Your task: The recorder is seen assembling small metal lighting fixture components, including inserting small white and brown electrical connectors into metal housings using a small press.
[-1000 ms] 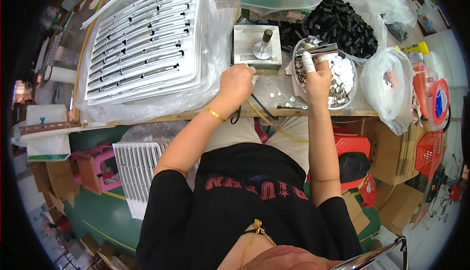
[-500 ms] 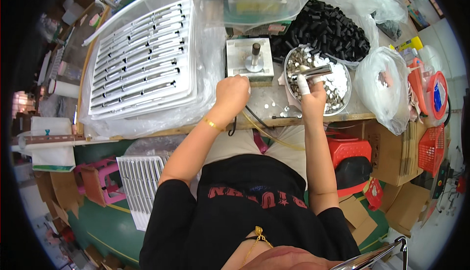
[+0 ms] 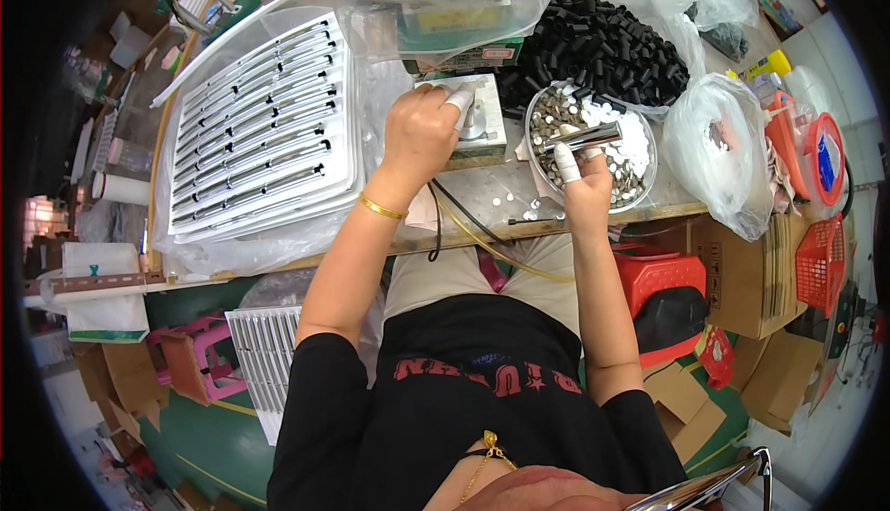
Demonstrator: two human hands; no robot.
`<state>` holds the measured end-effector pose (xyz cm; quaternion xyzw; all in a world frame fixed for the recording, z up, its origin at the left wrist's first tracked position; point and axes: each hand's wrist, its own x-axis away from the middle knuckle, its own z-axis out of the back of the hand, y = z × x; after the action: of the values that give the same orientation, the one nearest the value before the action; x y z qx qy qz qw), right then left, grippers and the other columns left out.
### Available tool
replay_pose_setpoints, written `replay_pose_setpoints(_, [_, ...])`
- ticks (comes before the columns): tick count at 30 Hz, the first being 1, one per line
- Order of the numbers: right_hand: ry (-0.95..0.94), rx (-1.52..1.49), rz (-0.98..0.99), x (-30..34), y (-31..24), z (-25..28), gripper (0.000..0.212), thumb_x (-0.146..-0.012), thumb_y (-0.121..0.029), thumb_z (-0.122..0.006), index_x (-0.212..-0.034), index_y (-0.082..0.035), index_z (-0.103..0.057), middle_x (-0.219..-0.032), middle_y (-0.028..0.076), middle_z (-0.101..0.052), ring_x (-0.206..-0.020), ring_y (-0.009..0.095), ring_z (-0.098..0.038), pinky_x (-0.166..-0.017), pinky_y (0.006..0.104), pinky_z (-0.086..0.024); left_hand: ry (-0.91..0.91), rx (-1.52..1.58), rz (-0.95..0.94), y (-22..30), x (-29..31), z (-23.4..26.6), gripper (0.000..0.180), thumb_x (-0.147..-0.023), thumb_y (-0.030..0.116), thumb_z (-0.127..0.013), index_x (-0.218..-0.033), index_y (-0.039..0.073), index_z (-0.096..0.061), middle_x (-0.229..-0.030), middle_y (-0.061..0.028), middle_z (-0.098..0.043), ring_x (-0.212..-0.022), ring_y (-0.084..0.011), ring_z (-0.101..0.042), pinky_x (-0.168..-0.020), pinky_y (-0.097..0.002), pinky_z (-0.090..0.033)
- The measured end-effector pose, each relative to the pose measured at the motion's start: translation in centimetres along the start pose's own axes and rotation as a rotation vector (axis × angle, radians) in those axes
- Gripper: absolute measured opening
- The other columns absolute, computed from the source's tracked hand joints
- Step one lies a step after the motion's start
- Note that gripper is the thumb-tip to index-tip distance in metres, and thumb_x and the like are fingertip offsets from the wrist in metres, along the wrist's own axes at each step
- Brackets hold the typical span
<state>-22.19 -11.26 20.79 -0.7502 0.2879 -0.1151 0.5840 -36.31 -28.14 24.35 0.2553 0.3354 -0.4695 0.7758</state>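
Note:
My left hand (image 3: 422, 129) is closed with its fingers curled at a square metal block (image 3: 491, 140) that carries an upright post on a round base (image 3: 476, 125). The hand covers most of the post, and whatever lies inside its fingers is hidden. A white cover wraps one fingertip. My right hand (image 3: 588, 187) grips short shiny metal tubes (image 3: 584, 138), tilted over a clear round bowl (image 3: 654, 177). White discs (image 3: 630, 151) and dull metallic pieces (image 3: 628, 187) fill that bowl. The right thumb also wears a white cover.
Left of the block, stacked white trays (image 3: 348, 173) bear rows of shiny rods. Behind the bowl lies a heap of black cylindrical pieces (image 3: 612, 52). A clear plastic bag (image 3: 718, 164) sits to the right. A few white discs lie near the wooden table edge (image 3: 362, 253).
My left hand has moved forward from the block's front edge up to the post. My right hand keeps the metal tubes over the bowl. The whole view has shifted slightly.

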Motion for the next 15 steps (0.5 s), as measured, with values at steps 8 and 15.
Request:
replay_pose_setpoints(8, [-0.013, -0.001, 0.026, -0.4, 0.0, -0.6, 0.029, -0.09, -0.001, -0.057, -0.118, 0.002, -0.052, -0.101, 0.006, -0.062, -0.087, 0.012, -0.06, -0.076, 0.0247, -0.05, 0.157, 0.145, 0.064, 0.4, 1.2, -0.3, 0.022, -0.074, 0.009, -0.072, -0.094, 0.004, -0.067, -0.066, -0.0066, -0.057, -0.055, -0.0229, -0.052, -0.052, -0.0317, -0.044])
replay_pose_setpoints(15, [-0.036, 0.028, -0.01, -1.9, 0.2, -2.5, 0.031, -0.088, -0.006, -0.062, -0.117, 0.001, -0.055, -0.096, 0.004, -0.063, -0.075, 0.007, -0.057, -0.066, 0.0212, -0.047, -0.152, 0.011, 0.463, 0.4, 4.4, -3.4, 0.053, -0.06, 0.046, -0.077, -0.09, 0.003, -0.069, -0.092, -0.0166, -0.058, -0.093, -0.0327, -0.049, -0.082, -0.0416, -0.039])
